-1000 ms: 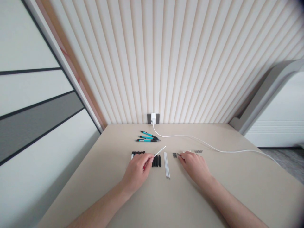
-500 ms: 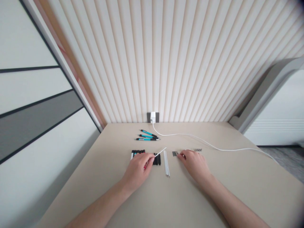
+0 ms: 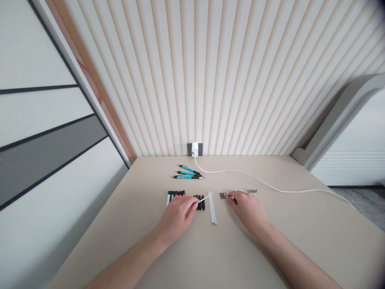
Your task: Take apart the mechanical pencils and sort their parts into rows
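Note:
My left hand (image 3: 177, 214) is closed in a pinch on a thin white pen refill (image 3: 205, 198), whose free end points right and slightly up. Beneath and behind that hand lie a row of pen barrels (image 3: 168, 199), partly hidden, and several black pen parts (image 3: 202, 203). Just right of them, a bundle of white refills (image 3: 212, 212) rests lengthwise on the table. My right hand (image 3: 249, 206) rests low on the table, fingertips pressed together beside small dark metal pieces (image 3: 222, 196). Whatever those fingers pinch is too small to make out.
Three blue-and-black pens (image 3: 188, 177) lie farther back. A white charger (image 3: 195, 149) is plugged in at the wall, its cable (image 3: 255, 177) running right across the table (image 3: 192, 257). More small metal pieces (image 3: 253, 191) lie behind my right hand.
The refill in my left hand has tipped lower, its free end now over the top of the refill bundle. My right hand has barely moved; the whole view has shifted slightly.

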